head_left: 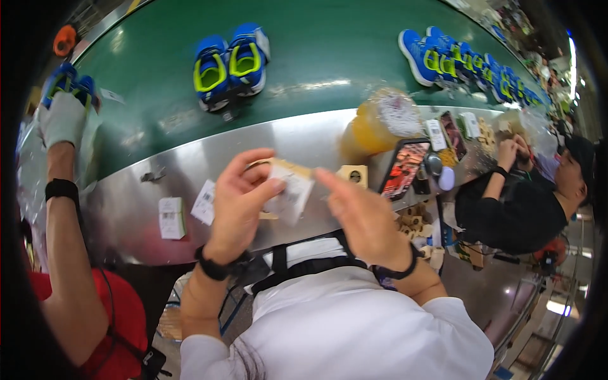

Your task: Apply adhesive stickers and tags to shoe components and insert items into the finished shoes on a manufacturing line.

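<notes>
Between the thumb and fingers of my left hand (235,206) is a white paper tag (292,193) with a tan strip along its top edge. It is held above the metal ledge, and its lower part is blurred. My right hand (367,221) is just to the right, its index finger stretched toward the tag's upper edge. A small gap seems to lie between that fingertip and the tag, and nothing shows in this hand. A tan card (353,175) with a dark round mark lies behind my right hand. Stacks of white printed tags (171,219) lie left of my left hand.
Blue-and-lime shoes (229,68) stand on the green belt (316,50), with a row of more shoes (468,60) at right. A plastic-wrapped yellow roll (362,134) and a phone (405,168) occupy the ledge. Co-workers flank me; a gloved hand (63,120) touches shoes at left.
</notes>
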The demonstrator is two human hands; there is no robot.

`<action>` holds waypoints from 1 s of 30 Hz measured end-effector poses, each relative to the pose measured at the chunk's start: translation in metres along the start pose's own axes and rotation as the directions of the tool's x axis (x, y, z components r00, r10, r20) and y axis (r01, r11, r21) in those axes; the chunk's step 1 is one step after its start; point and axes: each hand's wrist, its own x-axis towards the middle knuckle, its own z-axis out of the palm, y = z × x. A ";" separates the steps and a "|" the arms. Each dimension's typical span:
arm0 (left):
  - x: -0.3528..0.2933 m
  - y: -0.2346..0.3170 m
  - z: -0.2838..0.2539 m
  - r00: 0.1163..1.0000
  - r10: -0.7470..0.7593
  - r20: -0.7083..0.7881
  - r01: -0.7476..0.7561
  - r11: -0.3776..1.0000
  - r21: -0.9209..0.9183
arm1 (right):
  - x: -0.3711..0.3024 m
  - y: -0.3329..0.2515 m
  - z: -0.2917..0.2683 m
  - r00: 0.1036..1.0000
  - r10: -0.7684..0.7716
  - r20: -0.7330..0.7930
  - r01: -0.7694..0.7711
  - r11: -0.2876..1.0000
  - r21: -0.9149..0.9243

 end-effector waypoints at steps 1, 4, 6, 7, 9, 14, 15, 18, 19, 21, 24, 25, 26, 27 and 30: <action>0.004 -0.006 0.003 0.999 0.048 -0.010 -0.048 0.998 0.049 | 0.003 -0.004 -0.010 0.995 0.094 0.045 -0.094 0.996 -0.003; 0.003 -0.003 0.017 0.995 0.103 -0.003 -0.101 0.981 0.165 | 0.016 -0.010 -0.011 0.993 0.116 -0.037 -0.116 0.993 0.008; 0.002 -0.005 0.025 0.990 0.143 0.007 -0.142 0.978 0.153 | 0.022 -0.010 -0.008 0.984 0.134 -0.121 -0.138 0.990 -0.029; 0.002 -0.005 0.026 0.990 0.141 0.005 -0.140 0.979 0.151 | 0.023 -0.009 -0.006 0.984 0.135 -0.119 -0.140 0.990 -0.030; 0.001 -0.006 0.029 0.991 0.134 0.000 -0.131 0.971 0.199 | 0.023 -0.007 -0.003 0.986 0.080 -0.143 -0.095 0.990 -0.100; 0.001 -0.009 0.033 0.986 0.163 0.025 -0.164 0.959 0.229 | 0.024 -0.004 0.001 0.982 0.090 -0.168 -0.109 0.989 -0.105; 0.001 -0.010 0.033 0.984 0.175 0.033 -0.177 0.953 0.244 | 0.023 -0.003 0.001 0.977 0.118 -0.176 -0.136 0.986 -0.095; 0.000 -0.010 0.036 0.975 0.215 0.058 -0.222 0.923 0.315 | 0.023 0.002 0.000 0.976 0.090 -0.198 -0.105 0.992 -0.066; 0.001 -0.010 0.037 0.975 0.214 0.059 -0.222 0.922 0.316 | 0.023 0.002 0.000 0.976 0.091 -0.199 -0.106 0.992 -0.066; 0.004 -0.012 0.041 0.939 0.319 0.129 -0.344 0.861 0.375 | 0.024 0.002 -0.003 0.974 0.107 -0.200 -0.125 0.989 -0.076; 0.015 -0.008 0.041 0.682 0.599 0.420 -0.707 0.394 0.587 | 0.025 0.009 -0.013 0.992 0.062 -0.112 -0.077 0.988 -0.132; 0.019 -0.005 0.040 0.676 0.601 0.427 -0.715 0.394 0.577 | 0.027 0.007 -0.020 0.991 0.061 -0.119 -0.077 0.987 -0.142; 0.023 0.000 0.039 0.505 0.629 0.591 -0.806 0.097 0.584 | 0.031 0.000 -0.030 0.971 0.238 -0.002 -0.238 0.971 0.033; 0.029 0.003 0.039 0.324 0.589 0.741 -0.830 -0.200 0.521 | 0.034 -0.005 -0.040 0.910 0.391 0.137 -0.411 0.894 0.180; 0.039 0.012 0.056 0.148 0.498 0.855 -0.791 -0.459 0.404 | 0.051 0.007 -0.065 0.897 0.378 0.229 -0.416 0.897 0.148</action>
